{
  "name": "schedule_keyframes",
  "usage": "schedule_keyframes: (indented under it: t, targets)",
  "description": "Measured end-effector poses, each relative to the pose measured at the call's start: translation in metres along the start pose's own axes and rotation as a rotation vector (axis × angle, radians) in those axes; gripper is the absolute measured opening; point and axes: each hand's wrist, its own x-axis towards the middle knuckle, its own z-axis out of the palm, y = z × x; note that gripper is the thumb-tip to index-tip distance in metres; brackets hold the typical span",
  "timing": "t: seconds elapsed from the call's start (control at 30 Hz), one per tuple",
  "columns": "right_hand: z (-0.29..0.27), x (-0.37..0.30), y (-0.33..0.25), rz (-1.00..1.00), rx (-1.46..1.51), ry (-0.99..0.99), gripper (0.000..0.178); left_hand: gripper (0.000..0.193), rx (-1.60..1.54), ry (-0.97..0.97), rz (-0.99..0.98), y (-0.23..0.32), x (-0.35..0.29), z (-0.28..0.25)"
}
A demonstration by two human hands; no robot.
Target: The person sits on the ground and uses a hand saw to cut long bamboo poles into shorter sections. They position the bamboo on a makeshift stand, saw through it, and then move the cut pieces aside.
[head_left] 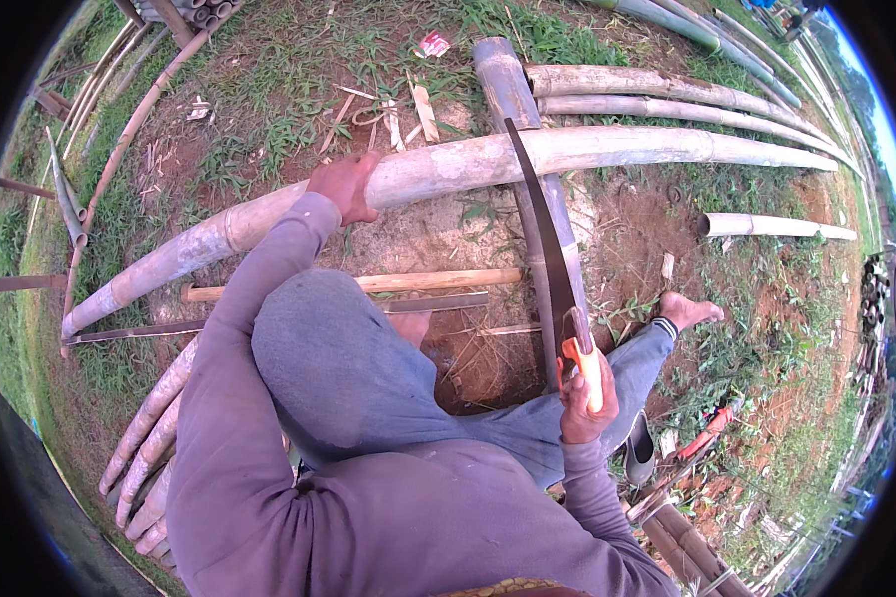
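Note:
A long, pale bamboo pole (448, 169) lies crosswise in front of me, resting over a grey bamboo support (560, 224). My left hand (345, 187) wraps around the pole, left of that support. In my right hand (588, 400) is a handsaw (551, 239), gripped by its orange and cream handle. The dark, curved blade points away from me, and its tip reaches the pole close to the support. Whether the teeth touch the bamboo I cannot tell.
More bamboo poles (657, 82) lie at the far right, and a short cut piece (767, 226) is nearer. A wooden stick (438, 281) and flat strip lie before my knees. Several poles (149, 423) are stacked at my left. A dark shoe (640, 448) sits beside my right leg.

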Motion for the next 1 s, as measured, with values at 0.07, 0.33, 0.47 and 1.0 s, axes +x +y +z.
schedule_keyframes:
  t: [0.07, 0.33, 0.47, 1.0]
  targets:
    - [0.015, 0.012, 0.01, 0.095, 0.1, 0.021, 0.044, 0.091, -0.008, 0.015, -0.003, 0.001, -0.001, 0.001]
    - [0.085, 0.115, 0.038, -0.041, -0.007, 0.0, 0.039, 0.094, 0.017, -0.038, -0.002, 0.008, 0.008, -0.008]
    - [0.02, 0.013, 0.014, 0.034, 0.028, -0.01, 0.047, 0.094, 0.004, -0.021, -0.014, -0.001, -0.001, -0.002]
    - [0.032, 0.033, 0.004, 0.106, 0.152, -0.075, 0.045, 0.096, -0.002, -0.021, -0.017, -0.006, 0.004, -0.006]
